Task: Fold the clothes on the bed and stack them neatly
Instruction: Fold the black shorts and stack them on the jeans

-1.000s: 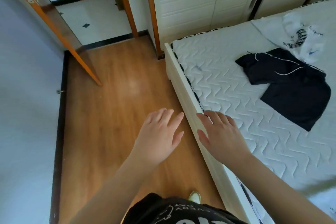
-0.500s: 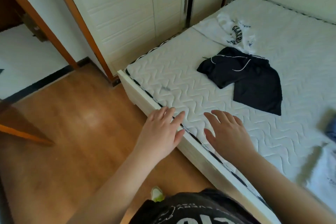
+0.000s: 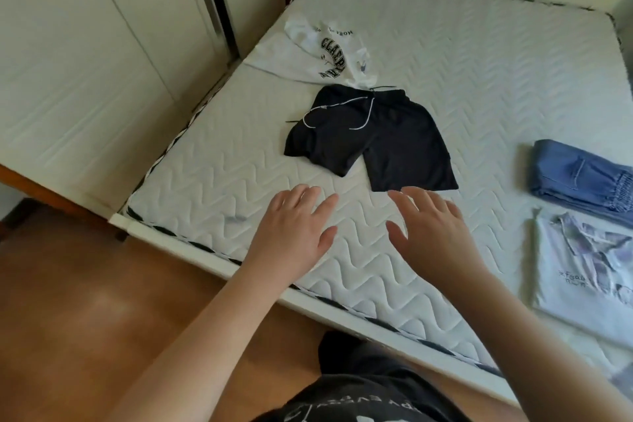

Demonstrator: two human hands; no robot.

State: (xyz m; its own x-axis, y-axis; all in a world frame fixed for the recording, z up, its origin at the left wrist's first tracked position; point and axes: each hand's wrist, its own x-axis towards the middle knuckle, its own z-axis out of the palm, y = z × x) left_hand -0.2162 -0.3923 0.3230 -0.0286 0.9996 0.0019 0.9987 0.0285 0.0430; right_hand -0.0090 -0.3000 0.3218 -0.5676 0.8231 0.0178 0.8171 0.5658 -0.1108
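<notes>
Black shorts (image 3: 373,137) with a white drawstring lie spread and rumpled on the white quilted mattress (image 3: 479,55). A crumpled white T-shirt (image 3: 318,55) with black lettering lies just beyond them. At the right edge sit folded blue jeans (image 3: 579,178), and nearer me a folded pale printed T-shirt (image 3: 582,271). My left hand (image 3: 291,229) and my right hand (image 3: 435,233) hover above the mattress just short of the shorts, fingers spread, holding nothing.
The bed frame's near edge (image 3: 342,305) runs diagonally in front of me, with wooden floor (image 3: 102,319) at the lower left. White wardrobe doors (image 3: 85,44) stand close along the bed's left side.
The view has swung right from the floor onto the bed. Both hands have moved from the bed edge out over the mattress toward the black shorts. The jeans and pale T-shirt have come into view.
</notes>
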